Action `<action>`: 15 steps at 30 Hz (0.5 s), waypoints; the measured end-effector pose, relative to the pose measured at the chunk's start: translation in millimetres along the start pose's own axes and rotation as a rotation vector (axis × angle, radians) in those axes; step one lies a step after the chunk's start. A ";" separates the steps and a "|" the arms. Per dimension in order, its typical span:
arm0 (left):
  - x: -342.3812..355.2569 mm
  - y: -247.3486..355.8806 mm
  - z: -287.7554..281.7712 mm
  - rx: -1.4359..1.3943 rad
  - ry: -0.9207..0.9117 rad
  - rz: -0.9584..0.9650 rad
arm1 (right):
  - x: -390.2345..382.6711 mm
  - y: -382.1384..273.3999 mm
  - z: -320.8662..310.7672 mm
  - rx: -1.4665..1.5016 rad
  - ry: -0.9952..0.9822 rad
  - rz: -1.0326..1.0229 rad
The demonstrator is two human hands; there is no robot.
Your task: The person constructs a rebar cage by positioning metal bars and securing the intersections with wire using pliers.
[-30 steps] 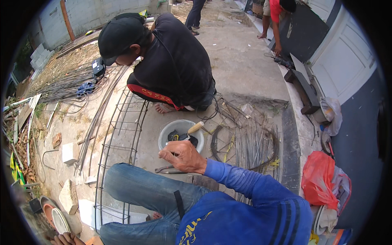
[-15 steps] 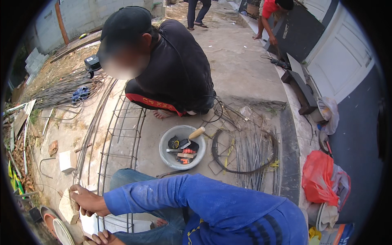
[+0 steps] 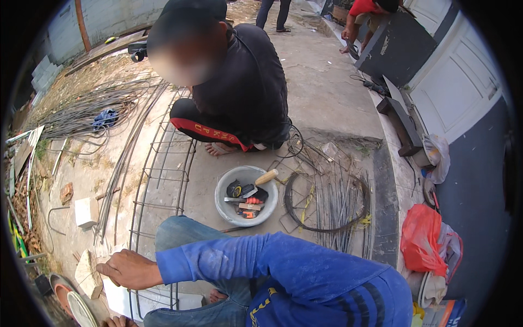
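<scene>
My right hand (image 3: 131,270), at the end of a blue sleeve, is closed with its fingers curled in; whatever it pinches is too small to make out. It is above the near end of a rebar cage (image 3: 187,173), long steel bars crossed by square stirrups. At the bottom edge only the curled fingers of my left hand (image 3: 118,322) show; what they hold is hidden. Beside my right hand lies a pale stone block (image 3: 87,274), and a white slab (image 3: 188,301) is under the cage. My bent knee in jeans is against the cage's right side.
A crouching co-worker (image 3: 245,82) in black is at the cage's far part. A grey basin (image 3: 219,204) holds a tape measure and hand tools. Right of it are a wire coil (image 3: 287,204) and cut rods (image 3: 332,204). Long bars (image 3: 117,191) lie left; a red bag (image 3: 419,237) right.
My right hand has shifted slightly right, its fingers now more tightly curled. My left hand has dropped down and left, mostly out of view. The co-worker's head appears higher and further right.
</scene>
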State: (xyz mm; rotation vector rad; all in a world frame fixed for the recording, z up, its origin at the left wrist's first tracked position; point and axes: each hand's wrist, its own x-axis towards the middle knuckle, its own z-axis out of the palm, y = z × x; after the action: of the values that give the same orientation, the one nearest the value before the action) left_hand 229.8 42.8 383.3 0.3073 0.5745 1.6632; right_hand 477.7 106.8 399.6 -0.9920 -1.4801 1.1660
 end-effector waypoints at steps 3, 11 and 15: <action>31.2 14.4 -18.9 -0.012 -0.036 -0.093 | 3.3 1.3 1.1 -0.127 0.085 -0.039; 124.4 -1.4 -95.8 0.141 -0.043 -0.063 | -4.1 -3.4 -5.1 -0.346 0.020 -0.245; 125.4 -11.2 -73.3 0.172 0.302 -0.055 | -14.9 25.9 11.2 -0.537 -0.132 -0.333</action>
State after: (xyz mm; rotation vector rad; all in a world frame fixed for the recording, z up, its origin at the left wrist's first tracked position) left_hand 179.7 151.9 300.8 0.1620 0.9475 1.6206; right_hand 470.5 95.8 370.5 -0.9745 -2.0353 0.6114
